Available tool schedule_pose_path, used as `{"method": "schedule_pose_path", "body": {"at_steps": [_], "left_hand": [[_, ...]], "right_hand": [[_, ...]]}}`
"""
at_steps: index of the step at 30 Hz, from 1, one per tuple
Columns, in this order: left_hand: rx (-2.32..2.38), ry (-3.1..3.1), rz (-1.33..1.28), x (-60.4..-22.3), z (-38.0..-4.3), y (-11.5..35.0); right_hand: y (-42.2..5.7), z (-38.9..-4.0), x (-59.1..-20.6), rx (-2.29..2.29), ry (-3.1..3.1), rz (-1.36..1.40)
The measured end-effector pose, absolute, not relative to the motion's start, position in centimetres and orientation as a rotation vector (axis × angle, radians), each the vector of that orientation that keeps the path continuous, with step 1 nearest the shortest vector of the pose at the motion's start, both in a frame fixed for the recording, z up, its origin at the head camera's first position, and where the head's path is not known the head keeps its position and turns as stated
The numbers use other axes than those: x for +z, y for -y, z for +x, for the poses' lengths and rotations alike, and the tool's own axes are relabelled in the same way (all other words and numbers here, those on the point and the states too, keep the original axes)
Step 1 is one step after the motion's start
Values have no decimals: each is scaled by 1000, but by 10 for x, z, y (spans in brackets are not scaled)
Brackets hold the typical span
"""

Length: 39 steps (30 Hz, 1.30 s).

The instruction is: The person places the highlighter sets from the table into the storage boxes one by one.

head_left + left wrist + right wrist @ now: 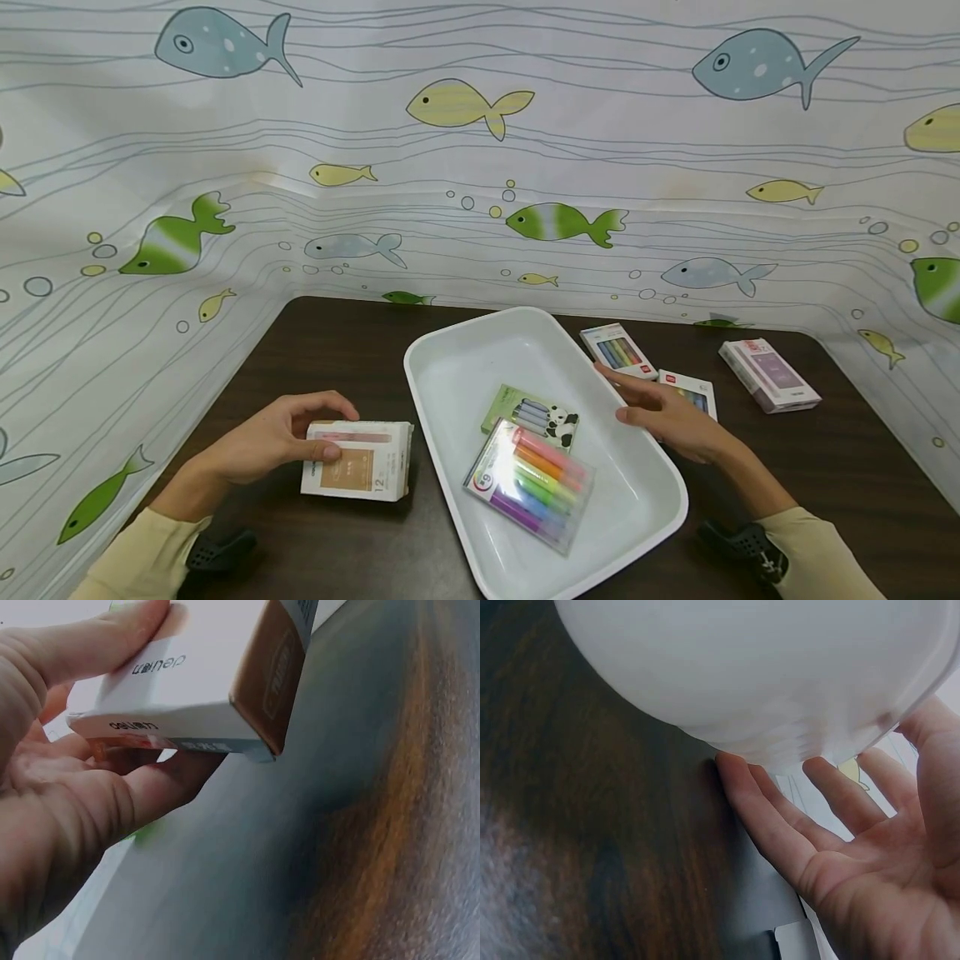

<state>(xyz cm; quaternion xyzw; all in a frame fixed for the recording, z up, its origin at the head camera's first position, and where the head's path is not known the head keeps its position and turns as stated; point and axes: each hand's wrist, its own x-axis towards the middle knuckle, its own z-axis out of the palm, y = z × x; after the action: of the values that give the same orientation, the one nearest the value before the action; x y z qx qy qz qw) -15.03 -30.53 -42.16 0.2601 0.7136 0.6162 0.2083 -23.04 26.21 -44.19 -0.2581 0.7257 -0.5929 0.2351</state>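
the left hand [262,439] pinches a white box [360,468] just beside the left edge of the tray [468,367] — possibly two stacked, likely light, crushable card, best held across the broad faces — while the right hand [675,418] grips the tray's right rim.

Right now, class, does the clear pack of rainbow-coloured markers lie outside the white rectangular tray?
No, the pack lies inside the tray.
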Motion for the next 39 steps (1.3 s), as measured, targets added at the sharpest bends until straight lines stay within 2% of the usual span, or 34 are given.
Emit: {"method": "schedule_pose_path", "body": {"at_steps": [39], "left_hand": [[1822, -1846, 866, -402, -142, 272]], "right_hand": [[-262, -229, -440, -1628, -2008, -704]]}}
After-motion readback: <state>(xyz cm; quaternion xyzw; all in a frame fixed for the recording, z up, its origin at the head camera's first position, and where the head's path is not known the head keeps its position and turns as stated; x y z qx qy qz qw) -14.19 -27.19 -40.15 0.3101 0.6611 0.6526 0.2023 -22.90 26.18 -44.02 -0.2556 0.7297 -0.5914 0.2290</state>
